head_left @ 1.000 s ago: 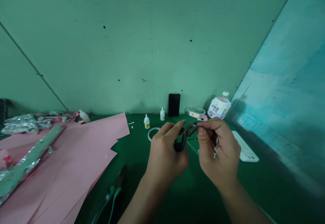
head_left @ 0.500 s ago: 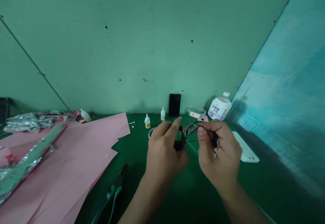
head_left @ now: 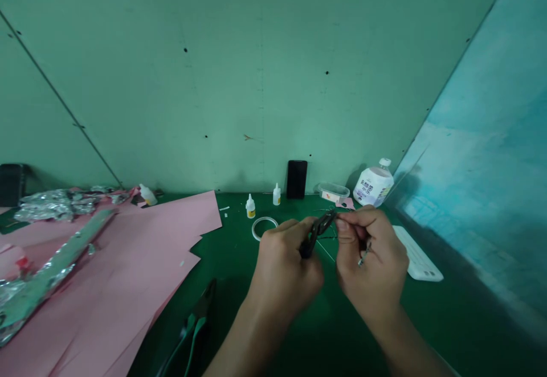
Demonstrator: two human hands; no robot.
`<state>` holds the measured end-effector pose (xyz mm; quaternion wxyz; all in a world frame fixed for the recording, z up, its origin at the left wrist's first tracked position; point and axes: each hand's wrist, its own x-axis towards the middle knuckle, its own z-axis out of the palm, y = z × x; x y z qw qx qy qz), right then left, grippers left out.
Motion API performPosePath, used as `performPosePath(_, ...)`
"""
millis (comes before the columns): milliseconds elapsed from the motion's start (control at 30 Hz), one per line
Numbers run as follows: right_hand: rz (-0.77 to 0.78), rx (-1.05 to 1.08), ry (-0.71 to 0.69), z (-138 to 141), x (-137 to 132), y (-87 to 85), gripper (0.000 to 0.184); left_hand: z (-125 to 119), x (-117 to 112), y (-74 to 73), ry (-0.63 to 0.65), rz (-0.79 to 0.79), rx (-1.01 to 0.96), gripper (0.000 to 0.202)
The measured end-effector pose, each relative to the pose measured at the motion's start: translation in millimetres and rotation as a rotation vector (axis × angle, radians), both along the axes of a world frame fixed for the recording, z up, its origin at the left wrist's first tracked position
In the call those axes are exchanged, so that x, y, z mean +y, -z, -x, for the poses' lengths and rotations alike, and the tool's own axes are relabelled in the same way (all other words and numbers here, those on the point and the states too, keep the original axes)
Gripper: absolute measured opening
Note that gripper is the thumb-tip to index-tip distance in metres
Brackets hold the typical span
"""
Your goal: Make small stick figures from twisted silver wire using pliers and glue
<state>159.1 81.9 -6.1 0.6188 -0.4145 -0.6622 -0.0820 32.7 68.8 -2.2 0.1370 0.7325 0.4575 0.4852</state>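
My left hand is closed around small dark pliers, whose jaws point right. Those jaws meet the fingertips of my right hand. Thumb and index finger of that hand pinch something tiny at the plier tips, too small to make out. A short silvery twisted strand, perhaps wire or chain, sticks out of the curled right fingers. Thin wires lie on the green table behind the hands. A white ring-shaped roll rests just beyond my left hand.
Green-handled pliers lie front left, beside pink sheets with a foil-edged green strip. Small glue bottles, a dark phone, a clear tub and a drink bottle stand along the wall. A white case lies right.
The pliers have turned and their jaws and handles have come together. My left index finger has curled down. The white ring has come more into view.
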Motion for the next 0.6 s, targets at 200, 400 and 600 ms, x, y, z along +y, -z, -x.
performPosePath(200,-0.038,-0.039,-0.031,-3.3,3.1,2.1,0.008,4.5,3.7,-1.5,0.119,0.111,-0.040,0.047)
performPosePath(400,-0.038,0.021,-0.008,-4.5,3.7,2.3,0.008,6.6,7.5,2.5,0.002,0.090,-0.051,0.056)
performPosePath(600,-0.057,0.021,-0.033,-3.1,3.7,1.4,0.010,5.0,6.1,2.8,0.059,0.071,-0.058,0.060)
